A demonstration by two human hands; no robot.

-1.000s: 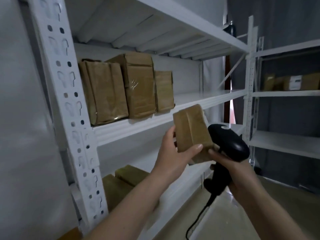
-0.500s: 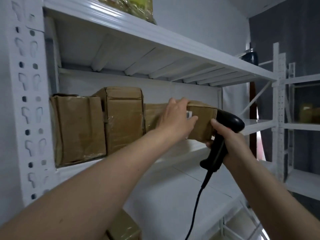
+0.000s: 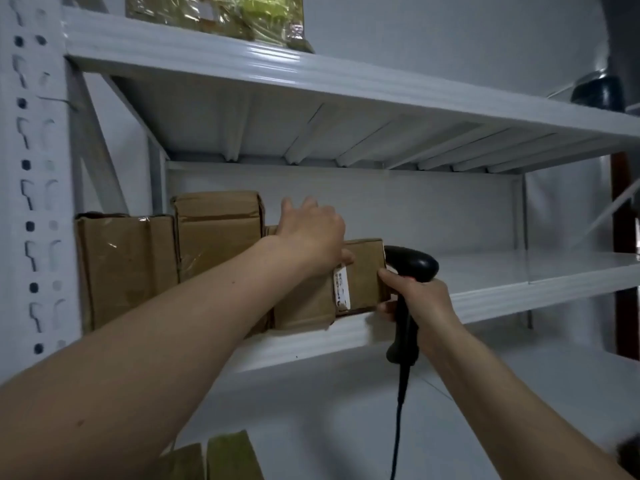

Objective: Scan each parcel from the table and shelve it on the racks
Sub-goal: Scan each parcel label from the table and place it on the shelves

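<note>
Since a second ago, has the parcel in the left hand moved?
Yes. The parcel went from mid-air in front of the rack up onto the middle shelf, beside the standing boxes, left hand on it.

My left hand [image 3: 313, 237] grips top of parcel [image 3: 360, 278] on shelf [image 3: 519, 275], beside three other parcels [image 3: 216, 230]. My right hand [image 3: 420, 303] holds scanner [image 3: 410, 268], index fingertip touching parcel's right side.
</note>
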